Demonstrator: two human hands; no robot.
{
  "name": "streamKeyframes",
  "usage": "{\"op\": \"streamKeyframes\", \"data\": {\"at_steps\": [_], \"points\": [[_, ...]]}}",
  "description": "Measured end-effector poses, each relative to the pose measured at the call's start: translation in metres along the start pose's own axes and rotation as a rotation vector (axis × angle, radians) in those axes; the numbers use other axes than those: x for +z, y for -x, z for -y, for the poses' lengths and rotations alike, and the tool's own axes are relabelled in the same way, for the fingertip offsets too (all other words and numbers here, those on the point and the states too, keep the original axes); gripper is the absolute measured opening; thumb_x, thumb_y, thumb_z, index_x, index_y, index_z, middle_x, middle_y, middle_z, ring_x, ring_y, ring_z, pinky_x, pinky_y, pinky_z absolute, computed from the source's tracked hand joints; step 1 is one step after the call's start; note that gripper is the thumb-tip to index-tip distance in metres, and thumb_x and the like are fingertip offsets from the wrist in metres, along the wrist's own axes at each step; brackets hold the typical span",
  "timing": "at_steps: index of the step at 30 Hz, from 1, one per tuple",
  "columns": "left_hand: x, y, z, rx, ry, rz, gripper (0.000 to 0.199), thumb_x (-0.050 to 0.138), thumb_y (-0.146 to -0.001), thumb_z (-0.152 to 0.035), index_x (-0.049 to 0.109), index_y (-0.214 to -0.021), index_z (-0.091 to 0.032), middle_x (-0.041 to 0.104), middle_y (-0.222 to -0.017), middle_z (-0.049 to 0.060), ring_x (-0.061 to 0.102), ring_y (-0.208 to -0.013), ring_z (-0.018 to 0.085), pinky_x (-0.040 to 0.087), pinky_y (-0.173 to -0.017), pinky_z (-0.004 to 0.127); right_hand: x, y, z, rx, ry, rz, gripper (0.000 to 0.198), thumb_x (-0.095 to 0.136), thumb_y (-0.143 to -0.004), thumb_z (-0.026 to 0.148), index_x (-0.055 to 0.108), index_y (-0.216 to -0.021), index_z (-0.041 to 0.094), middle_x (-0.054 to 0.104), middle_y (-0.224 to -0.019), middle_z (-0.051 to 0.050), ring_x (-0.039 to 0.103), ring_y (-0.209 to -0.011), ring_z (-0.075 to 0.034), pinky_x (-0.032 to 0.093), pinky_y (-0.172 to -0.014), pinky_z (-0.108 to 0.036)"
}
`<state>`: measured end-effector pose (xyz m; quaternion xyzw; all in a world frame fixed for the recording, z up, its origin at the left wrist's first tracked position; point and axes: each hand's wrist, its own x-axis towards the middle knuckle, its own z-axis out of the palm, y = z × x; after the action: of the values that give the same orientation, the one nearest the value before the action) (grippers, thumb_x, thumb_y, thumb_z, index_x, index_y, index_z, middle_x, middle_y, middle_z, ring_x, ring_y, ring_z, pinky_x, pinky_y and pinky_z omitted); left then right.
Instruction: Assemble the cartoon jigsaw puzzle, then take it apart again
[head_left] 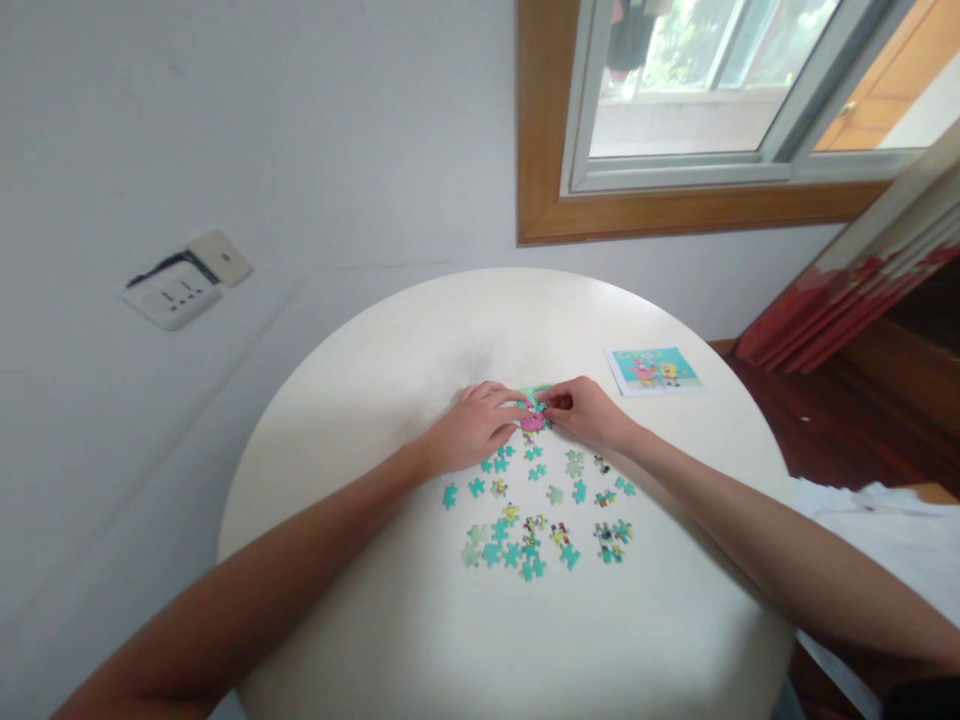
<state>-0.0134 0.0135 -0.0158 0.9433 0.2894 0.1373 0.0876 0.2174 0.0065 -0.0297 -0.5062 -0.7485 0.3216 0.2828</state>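
Observation:
A partly joined jigsaw puzzle (532,424) with a pink figure lies near the middle of the white table. My left hand (480,425) rests flat beside it, fingers stretched out and fingertips touching its left part. At its right edge my right hand (589,412) is closed in a pinch on a small jigsaw piece, mostly hidden by the fingers. Several loose teal jigsaw pieces (492,554) are spread on the near side. Among them are yellow and dark patterned jigsaw pieces (606,535) and pale green jigsaw pieces (574,463).
A picture card (660,371) with a pink and a yellow cartoon figure lies on the round white table (360,640) at the right. Behind stand a wall with a socket (172,295) and a wood-framed window (547,215). A red curtain (832,310) hangs at the right.

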Motion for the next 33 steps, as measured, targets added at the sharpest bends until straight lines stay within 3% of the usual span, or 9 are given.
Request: {"op": "streamKeyframes", "data": {"at_steps": [5, 9, 13, 18, 25, 33], "points": [[0.000, 0.000, 0.000, -0.001, 0.003, 0.004, 0.037, 0.046, -0.094, -0.019, 0.061, -0.125, -0.031, 0.057, -0.131, 0.004, 0.044, -0.120, 0.025, 0.035, -0.103, 0.046, -0.005, 0.002, 0.006, 0.024, 0.040, -0.085, 0.022, 0.061, -0.077, 0.020, 0.076, -0.092, 0.014, 0.070, -0.070, -0.005, 0.056, -0.061, -0.014, 0.042, -0.060, -0.026], [-0.001, 0.000, -0.001, 0.002, 0.011, 0.015, 0.040, 0.044, -0.093, -0.015, 0.060, -0.125, -0.032, 0.057, -0.131, 0.003, 0.044, -0.121, 0.024, 0.035, -0.103, 0.045, -0.014, 0.005, 0.010, -0.038, 0.120, -0.124, 0.025, 0.053, -0.078, 0.015, 0.077, -0.089, 0.015, 0.071, -0.077, -0.006, 0.058, -0.064, -0.015, 0.044, -0.065, -0.027], [0.000, 0.000, 0.001, 0.002, 0.015, 0.014, 0.042, 0.045, -0.092, -0.013, 0.060, -0.126, -0.032, 0.057, -0.131, 0.003, 0.044, -0.121, 0.024, 0.035, -0.103, 0.045, -0.014, 0.009, 0.012, -0.118, 0.185, -0.063, 0.033, 0.049, -0.077, 0.010, 0.078, -0.090, 0.018, 0.070, -0.078, -0.006, 0.058, -0.066, -0.015, 0.043, -0.065, -0.027], [0.000, 0.000, 0.001, 0.000, 0.020, 0.017, 0.043, 0.045, -0.091, -0.012, 0.060, -0.126, -0.032, 0.057, -0.131, 0.004, 0.044, -0.122, 0.025, 0.036, -0.103, 0.046, -0.008, 0.010, 0.013, -0.094, 0.198, -0.001, 0.036, 0.049, -0.074, 0.008, 0.079, -0.089, 0.021, 0.071, -0.078, -0.005, 0.058, -0.066, -0.015, 0.042, -0.065, -0.027], [0.000, 0.000, 0.001, 0.005, 0.031, 0.023, 0.047, 0.044, -0.090, -0.009, 0.058, -0.129, -0.031, 0.056, -0.132, 0.004, 0.044, -0.122, 0.024, 0.035, -0.104, 0.045, -0.020, 0.008, 0.008, -0.082, 0.213, -0.171, 0.033, 0.048, -0.077, 0.011, 0.078, -0.088, 0.017, 0.068, -0.076, -0.007, 0.055, -0.063, -0.015, 0.042, -0.064, -0.028], [0.000, 0.000, 0.001, 0.001, 0.030, 0.022, 0.045, 0.044, -0.090, -0.009, 0.058, -0.127, -0.030, 0.055, -0.132, 0.005, 0.043, -0.123, 0.024, 0.035, -0.104, 0.045, -0.013, 0.012, 0.012, -0.105, 0.162, 0.019, 0.039, 0.047, -0.074, 0.008, 0.080, -0.090, 0.023, 0.073, -0.080, -0.004, 0.060, -0.066, -0.016, 0.043, -0.065, -0.027]]}}
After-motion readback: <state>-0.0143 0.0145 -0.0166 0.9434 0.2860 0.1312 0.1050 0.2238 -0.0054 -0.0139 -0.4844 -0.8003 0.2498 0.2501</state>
